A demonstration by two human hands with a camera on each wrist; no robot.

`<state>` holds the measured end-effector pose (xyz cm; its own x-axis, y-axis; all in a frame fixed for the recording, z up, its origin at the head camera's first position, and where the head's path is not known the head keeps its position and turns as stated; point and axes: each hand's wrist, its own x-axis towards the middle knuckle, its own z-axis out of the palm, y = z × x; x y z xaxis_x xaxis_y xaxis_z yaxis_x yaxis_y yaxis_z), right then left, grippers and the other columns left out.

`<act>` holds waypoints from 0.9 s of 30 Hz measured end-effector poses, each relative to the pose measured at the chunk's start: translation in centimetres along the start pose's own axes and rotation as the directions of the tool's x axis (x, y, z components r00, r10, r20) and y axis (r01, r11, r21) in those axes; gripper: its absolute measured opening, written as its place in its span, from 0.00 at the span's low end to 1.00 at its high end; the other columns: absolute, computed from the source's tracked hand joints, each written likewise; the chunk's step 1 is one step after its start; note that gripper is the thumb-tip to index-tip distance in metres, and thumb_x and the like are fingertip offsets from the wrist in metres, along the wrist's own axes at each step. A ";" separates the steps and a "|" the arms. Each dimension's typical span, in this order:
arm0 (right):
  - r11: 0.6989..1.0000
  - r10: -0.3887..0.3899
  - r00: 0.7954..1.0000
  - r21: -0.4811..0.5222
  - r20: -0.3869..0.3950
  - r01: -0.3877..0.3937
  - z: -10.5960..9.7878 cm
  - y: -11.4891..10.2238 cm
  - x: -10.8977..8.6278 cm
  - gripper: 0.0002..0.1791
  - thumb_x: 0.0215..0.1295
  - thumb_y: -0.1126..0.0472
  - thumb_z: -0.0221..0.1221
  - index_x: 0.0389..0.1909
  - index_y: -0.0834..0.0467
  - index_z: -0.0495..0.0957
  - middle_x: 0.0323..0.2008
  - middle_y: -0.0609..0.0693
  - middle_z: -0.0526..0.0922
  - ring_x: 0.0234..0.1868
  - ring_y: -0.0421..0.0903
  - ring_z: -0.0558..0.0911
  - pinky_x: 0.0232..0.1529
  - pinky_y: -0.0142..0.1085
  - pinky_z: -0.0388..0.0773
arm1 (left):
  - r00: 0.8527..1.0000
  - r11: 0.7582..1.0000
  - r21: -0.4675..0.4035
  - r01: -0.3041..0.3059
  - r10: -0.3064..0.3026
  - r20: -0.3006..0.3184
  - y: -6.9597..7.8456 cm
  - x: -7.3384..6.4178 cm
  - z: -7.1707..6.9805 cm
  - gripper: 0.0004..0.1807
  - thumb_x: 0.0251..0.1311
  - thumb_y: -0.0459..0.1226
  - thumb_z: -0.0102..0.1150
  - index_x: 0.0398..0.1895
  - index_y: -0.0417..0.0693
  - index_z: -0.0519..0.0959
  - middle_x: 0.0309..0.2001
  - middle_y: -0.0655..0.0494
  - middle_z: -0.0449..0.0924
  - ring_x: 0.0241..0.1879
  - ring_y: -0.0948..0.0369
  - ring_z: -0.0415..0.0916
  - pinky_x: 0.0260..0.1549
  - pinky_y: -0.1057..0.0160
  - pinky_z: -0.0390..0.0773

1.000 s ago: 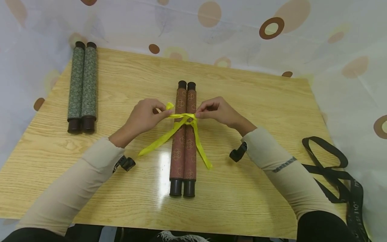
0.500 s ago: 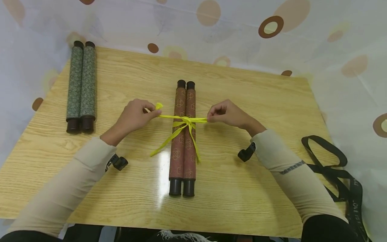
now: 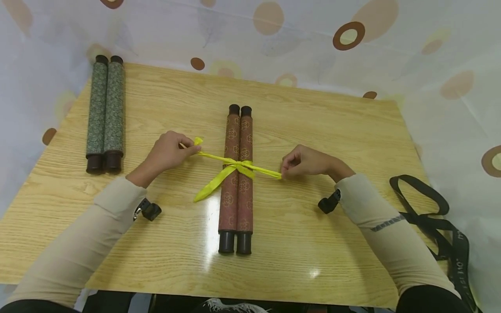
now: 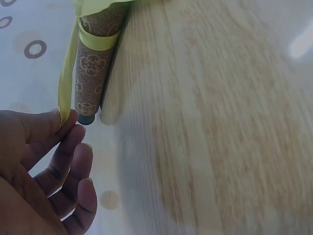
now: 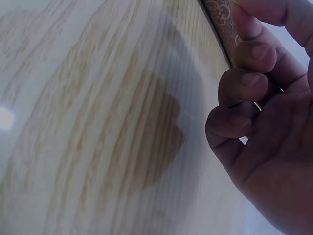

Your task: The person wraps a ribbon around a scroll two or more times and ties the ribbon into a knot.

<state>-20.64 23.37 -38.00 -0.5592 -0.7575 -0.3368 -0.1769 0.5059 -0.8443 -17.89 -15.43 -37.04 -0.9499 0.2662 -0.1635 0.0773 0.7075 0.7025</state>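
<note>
Two reddish-brown patterned scrolls with dark end knobs lie side by side in the middle of the table. A yellow ribbon is wrapped around both and knotted on top, with a loose tail slanting down to the left. My left hand pinches one stretch of the ribbon between thumb and forefinger, left of the scrolls. On the other side my right hand pinches another stretch, held lower and nearer me. Between the hands the ribbon runs taut. The left wrist view shows the ribbon caught at the thumb tip.
Two green patterned scrolls lie together at the table's back left. A black ribbon with pale lettering is heaped loosely at the right edge, beside my right sleeve. Spotted cloth hangs behind the wooden table.
Both hands have drawn apart, the left hand leftward and the right hand rightward and toward me. The ribbon between them has pulled straight and the knot has become smaller.
</note>
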 end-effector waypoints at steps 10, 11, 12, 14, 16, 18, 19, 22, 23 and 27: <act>0.998 -0.031 0.998 0.062 0.062 0.027 0.0 1.0 -0.6 0.08 0.67 0.70 0.58 0.33 0.70 0.85 0.31 0.44 0.85 0.26 0.35 0.67 0.32 0.29 0.68 | 0.999 0.998 0.069 -0.006 0.009 -0.047 -0.2 0.3 0.1 0.16 0.70 0.42 0.59 0.43 0.39 0.88 0.51 0.37 0.84 0.33 0.53 0.82 0.27 0.66 0.72; 0.997 -0.033 0.997 0.066 0.065 0.029 0.0 1.0 -0.6 0.08 0.67 0.70 0.59 0.33 0.70 0.85 0.31 0.44 0.85 0.26 0.35 0.67 0.31 0.29 0.68 | 0.999 0.998 0.069 -0.007 0.010 -0.053 -0.2 0.3 0.1 0.15 0.70 0.42 0.59 0.43 0.39 0.88 0.51 0.37 0.84 0.33 0.52 0.82 0.27 0.66 0.72; 0.997 -0.034 0.997 0.069 0.067 0.029 0.1 1.1 -0.7 0.08 0.67 0.70 0.59 0.32 0.70 0.85 0.31 0.43 0.85 0.26 0.34 0.66 0.31 0.28 0.67 | 0.998 0.998 0.065 -0.008 0.012 -0.060 -0.2 0.3 0.1 0.15 0.70 0.42 0.59 0.42 0.38 0.88 0.51 0.37 0.85 0.32 0.53 0.81 0.26 0.66 0.71; 0.997 -0.032 0.998 0.069 0.062 0.027 0.1 1.1 -0.7 0.08 0.67 0.70 0.59 0.33 0.70 0.85 0.31 0.44 0.85 0.25 0.34 0.66 0.30 0.28 0.67 | 0.997 0.998 0.055 -0.013 0.017 -0.077 -0.1 0.5 0.1 0.15 0.70 0.42 0.59 0.41 0.38 0.88 0.50 0.37 0.85 0.28 0.57 0.78 0.24 0.67 0.70; 0.999 -0.028 0.999 0.047 0.039 0.026 0.1 1.1 -0.8 0.08 0.67 0.70 0.59 0.33 0.69 0.85 0.29 0.43 0.84 0.23 0.34 0.66 0.29 0.28 0.67 | 0.995 0.999 0.041 -0.020 0.023 -0.095 0.0 0.7 0.2 0.16 0.70 0.43 0.59 0.37 0.38 0.88 0.45 0.37 0.86 0.23 0.61 0.72 0.22 0.67 0.68; 1.000 -0.016 1.000 0.015 0.000 0.016 0.2 0.9 -0.9 0.08 0.67 0.69 0.59 0.33 0.68 0.85 0.27 0.43 0.83 0.23 0.34 0.65 0.28 0.28 0.67 | 0.993 0.999 0.020 -0.028 0.030 -0.117 0.2 0.9 0.3 0.17 0.70 0.43 0.58 0.35 0.38 0.87 0.42 0.39 0.86 0.21 0.64 0.69 0.20 0.67 0.66; 1.000 -0.007 1.000 -0.004 -0.025 0.007 0.2 0.9 -1.0 0.08 0.67 0.69 0.59 0.33 0.68 0.85 0.25 0.43 0.82 0.22 0.34 0.65 0.28 0.29 0.66 | 0.991 0.999 0.015 -0.030 0.032 -0.127 0.3 1.0 0.3 0.18 0.71 0.44 0.58 0.34 0.38 0.86 0.41 0.39 0.86 0.21 0.65 0.68 0.20 0.67 0.66; 0.998 0.024 0.995 -0.062 -0.100 -0.030 0.3 0.6 -1.1 0.08 0.67 0.67 0.59 0.33 0.66 0.85 0.19 0.42 0.76 0.21 0.34 0.64 0.28 0.29 0.65 | 0.990 1.000 0.005 -0.012 0.013 -0.143 0.6 1.4 0.4 0.19 0.72 0.46 0.56 0.35 0.39 0.85 0.41 0.41 0.86 0.21 0.64 0.67 0.20 0.67 0.65; 0.997 0.037 0.992 -0.070 -0.120 -0.046 0.3 0.5 -1.1 0.08 0.68 0.66 0.59 0.33 0.65 0.85 0.19 0.42 0.74 0.21 0.34 0.64 0.28 0.29 0.65 | 0.989 1.000 0.004 -0.002 0.003 -0.146 0.6 1.5 0.4 0.18 0.72 0.46 0.56 0.37 0.39 0.85 0.43 0.41 0.86 0.22 0.63 0.68 0.21 0.67 0.66; 0.992 0.071 0.981 -0.089 -0.183 -0.088 0.4 0.2 -1.3 0.08 0.69 0.65 0.59 0.35 0.64 0.85 0.20 0.48 0.76 0.21 0.36 0.66 0.27 0.29 0.65 | 0.991 0.998 -0.012 0.059 -0.060 -0.118 0.6 1.9 0.6 0.22 0.72 0.49 0.55 0.54 0.40 0.81 0.53 0.40 0.83 0.37 0.50 0.82 0.32 0.57 0.77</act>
<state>-19.60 24.25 -37.93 -0.7090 -0.6314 -0.3139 -0.1980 0.6056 -0.7708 -19.43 -14.14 -37.30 -0.9819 0.1441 -0.1230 0.0171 0.7140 0.6999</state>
